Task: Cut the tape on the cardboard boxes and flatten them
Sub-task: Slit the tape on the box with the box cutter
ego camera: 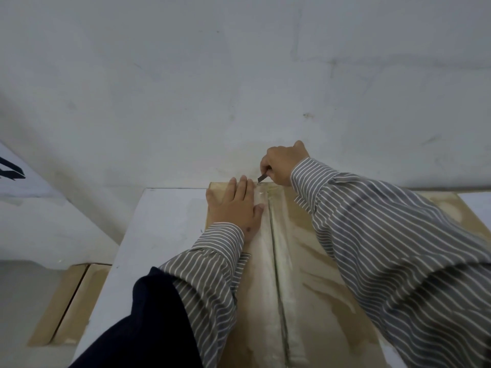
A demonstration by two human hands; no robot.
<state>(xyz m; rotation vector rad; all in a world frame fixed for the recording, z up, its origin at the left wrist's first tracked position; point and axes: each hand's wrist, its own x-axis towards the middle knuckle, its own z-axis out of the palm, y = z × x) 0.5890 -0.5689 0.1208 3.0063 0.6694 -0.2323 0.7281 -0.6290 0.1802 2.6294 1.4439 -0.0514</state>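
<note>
A brown cardboard box (313,251) lies on a white table, its top flaps meeting at a centre seam covered by clear tape (268,261). My left hand (236,205) presses flat on the left flap near the far edge, fingers apart. My right hand (284,163) is closed around a small cutter, whose dark blade (261,178) touches the far end of the taped seam. Striped sleeves cover both forearms and hide part of the right flap.
The white table (159,235) ends at a pale wall (239,75) just behind the box. More cardboard (69,301) lies lower down at the left of the table. A white sheet with dark marks (16,176) leans at the far left.
</note>
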